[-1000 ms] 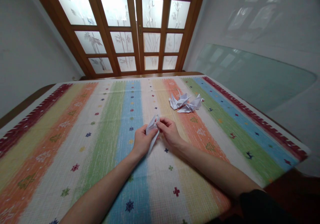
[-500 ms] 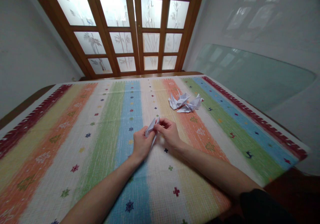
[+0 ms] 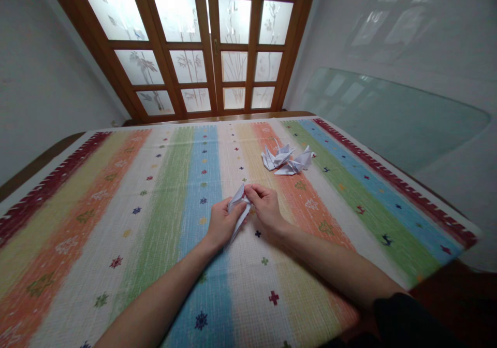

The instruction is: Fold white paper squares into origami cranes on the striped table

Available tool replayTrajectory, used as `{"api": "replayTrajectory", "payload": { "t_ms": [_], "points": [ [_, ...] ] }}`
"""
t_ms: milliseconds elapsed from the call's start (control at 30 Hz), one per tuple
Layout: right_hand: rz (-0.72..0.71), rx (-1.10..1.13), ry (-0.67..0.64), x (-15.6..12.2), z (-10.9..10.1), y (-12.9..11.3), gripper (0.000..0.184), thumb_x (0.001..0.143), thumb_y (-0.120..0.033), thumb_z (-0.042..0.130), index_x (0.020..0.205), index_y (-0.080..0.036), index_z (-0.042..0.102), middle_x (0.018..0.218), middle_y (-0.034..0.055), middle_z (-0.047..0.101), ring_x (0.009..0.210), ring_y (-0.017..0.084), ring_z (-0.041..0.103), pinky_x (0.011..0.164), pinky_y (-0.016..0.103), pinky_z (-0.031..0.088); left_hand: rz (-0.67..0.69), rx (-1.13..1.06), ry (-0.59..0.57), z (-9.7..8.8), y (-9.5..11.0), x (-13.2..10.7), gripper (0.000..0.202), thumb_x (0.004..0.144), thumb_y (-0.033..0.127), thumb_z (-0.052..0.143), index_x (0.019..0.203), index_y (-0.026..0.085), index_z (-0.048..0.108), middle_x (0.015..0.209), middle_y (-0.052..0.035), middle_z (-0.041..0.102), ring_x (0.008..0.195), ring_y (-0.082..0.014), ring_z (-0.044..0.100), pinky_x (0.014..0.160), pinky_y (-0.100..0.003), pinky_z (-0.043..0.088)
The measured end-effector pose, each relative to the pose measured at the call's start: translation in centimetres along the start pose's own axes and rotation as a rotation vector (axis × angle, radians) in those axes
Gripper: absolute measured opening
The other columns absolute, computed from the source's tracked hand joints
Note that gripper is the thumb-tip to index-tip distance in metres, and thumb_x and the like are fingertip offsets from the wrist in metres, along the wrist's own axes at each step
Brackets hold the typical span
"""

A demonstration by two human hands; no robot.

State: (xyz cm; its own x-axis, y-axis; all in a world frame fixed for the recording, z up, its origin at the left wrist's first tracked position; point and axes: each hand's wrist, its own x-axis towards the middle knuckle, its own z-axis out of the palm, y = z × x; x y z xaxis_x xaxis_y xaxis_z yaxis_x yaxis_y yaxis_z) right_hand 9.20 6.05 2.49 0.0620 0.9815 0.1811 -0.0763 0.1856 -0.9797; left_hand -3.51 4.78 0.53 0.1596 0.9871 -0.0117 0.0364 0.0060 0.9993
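A small folded piece of white paper [image 3: 237,209] is held between both hands just above a striped, many-coloured tablecloth [image 3: 116,208]. My left hand [image 3: 219,223] grips its lower left side with curled fingers. My right hand [image 3: 264,208] pinches its upper tip between thumb and forefinger. The two hands touch over the paper, near the middle of the table. Part of the paper is hidden behind my fingers.
A small heap of folded white paper figures [image 3: 286,160] lies further back on the orange stripe, to the right of my hands. Wooden doors with frosted glass panes [image 3: 202,42] stand beyond the table's far edge. A glass pane [image 3: 388,115] leans against the right wall.
Both hands have stayed in the same spot and keep working the paper. The paper's tip has tilted slightly, and my right fingers have shifted their pinch on it.
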Motion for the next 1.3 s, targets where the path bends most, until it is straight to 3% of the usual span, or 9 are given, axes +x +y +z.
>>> {"api": "replayTrajectory", "payload": {
  "t_ms": [133, 267, 367, 500, 633, 900, 1067, 1167, 1300],
  "points": [
    [0.054, 0.079, -0.006, 0.2, 0.1, 0.1, 0.032, 0.070, -0.052, 0.068, 0.067, -0.020, 0.066, 0.063, -0.0001, 0.060, 0.059, 0.013, 0.050, 0.057, 0.026, 0.042, -0.049, -0.080, -0.054, 0.0, 0.1, 0.1, 0.038, 0.074, 0.054, 0.064, 0.073, 0.016, 0.059, 0.052, 0.0018, 0.057, 0.040, -0.0113, 0.050, 0.041, -0.023, 0.038],
    [0.127, 0.163, -0.129, 0.5, -0.2, 0.5, 0.037, 0.063, -0.049, 0.075, 0.086, -0.020, 0.074, 0.072, 0.0007, 0.066, 0.062, 0.012, 0.053, 0.059, 0.026, 0.043, -0.005, -0.051, -0.081, -0.2, 0.3, 0.2, 0.039, 0.076, 0.055, 0.061, 0.068, 0.017, 0.058, 0.049, 0.0026, 0.053, 0.040, -0.0102, 0.046, 0.041, -0.022, 0.035],
    [0.168, 0.179, -0.177, 0.6, -0.5, 0.6, 0.036, 0.063, -0.047, 0.076, 0.085, -0.019, 0.075, 0.070, 0.0015, 0.066, 0.059, 0.012, 0.052, 0.057, 0.027, 0.043, 0.052, -0.007, -0.092, -0.3, 0.4, 0.4, 0.038, 0.078, 0.054, 0.060, 0.065, 0.018, 0.059, 0.048, 0.0024, 0.052, 0.042, -0.0105, 0.044, 0.042, -0.022, 0.034],
    [0.165, 0.183, -0.137, 0.6, -0.5, 0.7, 0.029, 0.063, -0.043, 0.078, 0.078, -0.018, 0.074, 0.067, 0.0017, 0.065, 0.058, 0.012, 0.053, 0.055, 0.026, 0.042, 0.112, 0.026, -0.083, -0.4, 0.5, 0.4, 0.038, 0.078, 0.052, 0.059, 0.060, 0.019, 0.059, 0.050, 0.0013, 0.053, 0.044, -0.0111, 0.045, 0.045, -0.023, 0.035],
    [0.172, 0.202, -0.113, 0.7, -0.6, 0.8, 0.025, 0.063, -0.040, 0.078, 0.076, -0.018, 0.074, 0.066, 0.0004, 0.065, 0.057, 0.011, 0.053, 0.054, 0.025, 0.042, 0.046, -0.008, -0.134, -0.4, 0.3, 0.3, 0.041, 0.080, 0.056, 0.056, 0.065, 0.019, 0.059, 0.049, 0.0011, 0.055, 0.040, -0.0109, 0.046, 0.042, -0.023, 0.034],
    [0.209, 0.244, -0.308, 1.3, -1.5, 1.0, 0.028, 0.060, -0.032, 0.080, 0.084, -0.020, 0.074, 0.071, 0.0006, 0.067, 0.059, 0.011, 0.056, 0.057, 0.025, 0.045, -0.065, -0.124, -0.227, -0.7, -0.4, 0.2, 0.047, 0.077, 0.063, 0.057, 0.075, 0.017, 0.058, 0.053, -0.0003, 0.058, 0.039, -0.0116, 0.050, 0.040, -0.023, 0.037],
    [0.088, 0.119, -0.449, 2.6, -2.9, 0.2, 0.035, 0.059, -0.027, 0.081, 0.093, -0.023, 0.074, 0.083, 0.0010, 0.071, 0.066, 0.011, 0.058, 0.057, 0.022, 0.045, -0.018, -0.092, -0.278, -1.0, -0.5, 0.3, 0.043, 0.079, 0.058, 0.055, 0.067, 0.016, 0.053, 0.052, 0.0022, 0.051, 0.042, -0.0088, 0.041, 0.044, -0.022, 0.031],
    [0.008, 0.018, -0.541, 3.5, -4.0, -0.6, 0.021, 0.064, -0.025, 0.079, 0.084, -0.021, 0.074, 0.080, 0.0006, 0.070, 0.068, 0.011, 0.059, 0.060, 0.022, 0.047, 0.064, -0.026, -0.266, -1.1, -0.3, 0.5, 0.042, 0.077, 0.055, 0.056, 0.062, 0.016, 0.049, 0.054, 0.0043, 0.042, 0.048, -0.0072, 0.032, 0.047, -0.022, 0.026],
    [-0.064, -0.160, -0.659, 4.1, -5.3, -1.6, 0.013, 0.071, -0.026, 0.076, 0.081, -0.019, 0.074, 0.075, 0.0003, 0.069, 0.068, 0.012, 0.062, 0.063, 0.024, 0.050, 0.096, 0.055, -0.318, -1.2, 0.0, 0.5, 0.040, 0.078, 0.052, 0.052, 0.060, 0.017, 0.047, 0.056, 0.0041, 0.037, 0.051, -0.0081, 0.030, 0.049, -0.023, 0.025]
  ]
}}
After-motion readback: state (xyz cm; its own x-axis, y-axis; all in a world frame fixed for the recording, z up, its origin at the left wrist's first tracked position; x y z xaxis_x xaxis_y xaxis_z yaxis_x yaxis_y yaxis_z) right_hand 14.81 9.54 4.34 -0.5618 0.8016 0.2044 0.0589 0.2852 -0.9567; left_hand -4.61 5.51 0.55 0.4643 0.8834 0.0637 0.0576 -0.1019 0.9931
